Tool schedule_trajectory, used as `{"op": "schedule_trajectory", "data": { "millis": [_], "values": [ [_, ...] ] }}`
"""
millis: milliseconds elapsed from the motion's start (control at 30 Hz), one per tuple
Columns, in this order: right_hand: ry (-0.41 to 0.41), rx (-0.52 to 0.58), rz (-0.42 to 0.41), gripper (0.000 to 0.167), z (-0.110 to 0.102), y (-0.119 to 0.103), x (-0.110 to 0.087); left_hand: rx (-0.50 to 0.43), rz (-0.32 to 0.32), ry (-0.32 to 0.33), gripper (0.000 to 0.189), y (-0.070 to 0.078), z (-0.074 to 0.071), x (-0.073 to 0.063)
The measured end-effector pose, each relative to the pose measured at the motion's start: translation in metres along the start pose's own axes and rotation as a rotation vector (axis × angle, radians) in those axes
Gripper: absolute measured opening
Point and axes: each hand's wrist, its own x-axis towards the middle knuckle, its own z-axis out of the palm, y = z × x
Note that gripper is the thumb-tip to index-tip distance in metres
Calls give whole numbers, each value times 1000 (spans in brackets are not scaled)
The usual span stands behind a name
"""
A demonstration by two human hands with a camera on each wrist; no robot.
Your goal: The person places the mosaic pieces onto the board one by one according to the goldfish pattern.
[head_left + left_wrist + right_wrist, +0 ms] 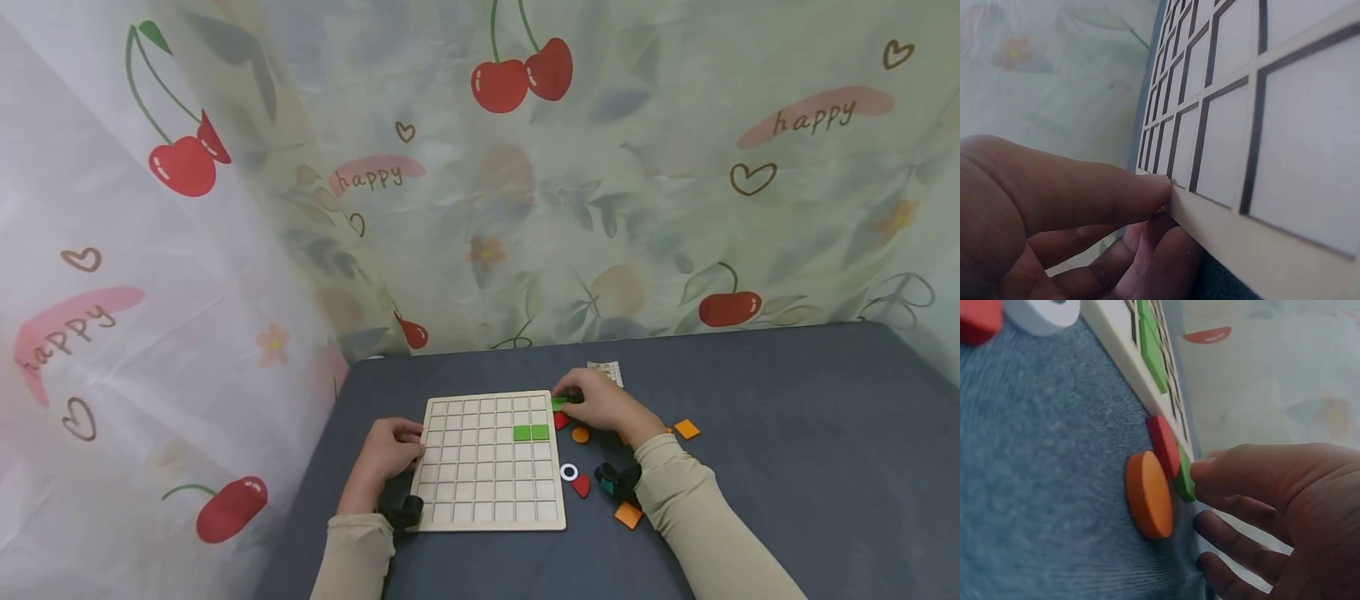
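A pale wooden grid board lies on the dark cloth, with two green square tiles side by side in its cells. My left hand holds the board's left edge, thumb on the rim and fingers curled below it in the left wrist view. Beyond the board's right edge, my right hand reaches down at a green piece, thumb tip right at its end and the other fingers loosely bent. A red piece lies against that green piece, and an orange disc is just nearer.
Right of the board lie a white ring, a red piece and orange squares. A small printed card is behind my right hand. Patterned curtain hangs behind the table and along its left.
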Motion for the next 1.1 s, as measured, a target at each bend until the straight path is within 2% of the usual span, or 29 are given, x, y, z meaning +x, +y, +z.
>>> {"op": "schedule_trajectory", "data": {
  "millis": [100,567,1100],
  "values": [
    [-2,-11,-3,23,1,2,0,2,13,-7,30,0,0,-1],
    [-5,-40,21,24,3,1,1,9,-3,-9,30,2,-1,-2],
    [26,-42,37,23,0,-1,1,10,-8,-5,29,2,-1,-3]
  ]
}}
